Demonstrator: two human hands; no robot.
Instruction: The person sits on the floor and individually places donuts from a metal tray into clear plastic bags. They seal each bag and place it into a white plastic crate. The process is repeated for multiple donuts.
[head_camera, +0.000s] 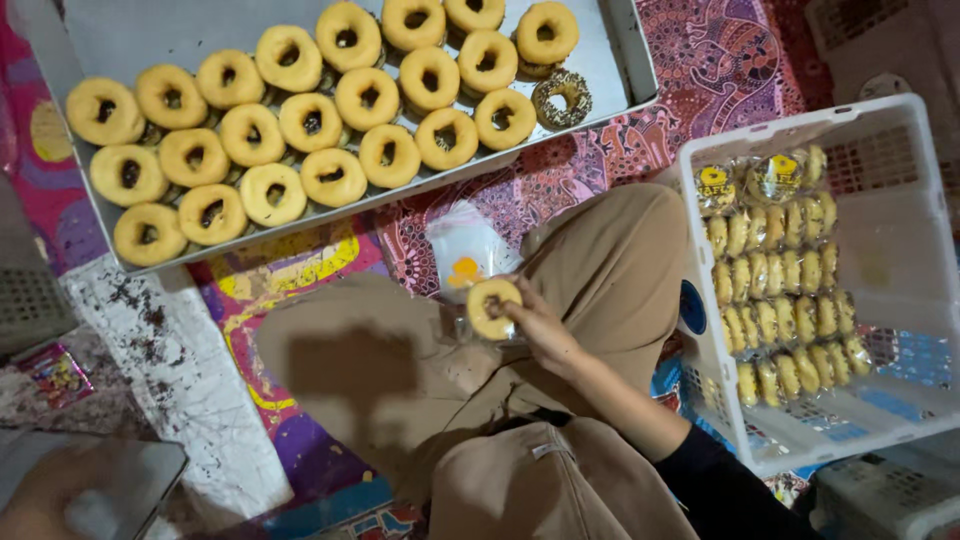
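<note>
My right hand (540, 325) holds a yellow-glazed ring donut (492, 306) over my lap, its fingers closed on the donut's edge. Thin clear plastic shows around the donut's underside. Just above it, a small stack of clear plastic bags (462, 248) with an orange mark lies on my tan trousers. A blurred shape at the lower left looks like my left hand (55, 490), resting on a flat grey thing (150, 470); its fingers are too blurred to read.
A large metal tray (130, 30) at the top holds several yellow-glazed donuts and one dark sprinkled donut (562, 97). A white plastic basket (900, 200) on the right holds rows of wrapped donuts. A patterned mat (720, 60) covers the floor.
</note>
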